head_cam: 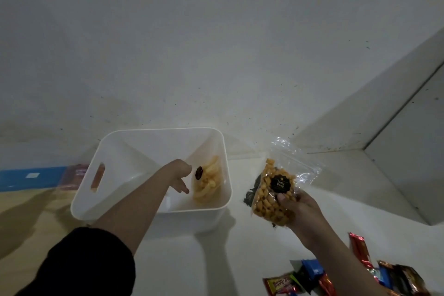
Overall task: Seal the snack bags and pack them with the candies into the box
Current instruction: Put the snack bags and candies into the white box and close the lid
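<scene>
A white plastic box (pixel 105 151) with a slot handle stands on the white counter. Inside it, against the right wall, leans a clear snack bag (pixel 208 181) of pale yellow sticks with a dark round label. My left hand (pixel 180 174) reaches down into the box just left of that bag, fingers loose and holding nothing. To the right of the box, above the counter, my right hand (pixel 294 208) grips a second clear bag (pixel 274 196) of orange puffed snacks with a black label, its empty top flaring upward. Wrapped candies (pixel 319 279) lie in a pile at the bottom right.
A grey wall rises behind the box, and a white ledge or sill (pixel 396 142) juts out at the right. Left of the box lie a reddish packet (pixel 73 176) and a blue strip (pixel 28 178) on a wooden surface.
</scene>
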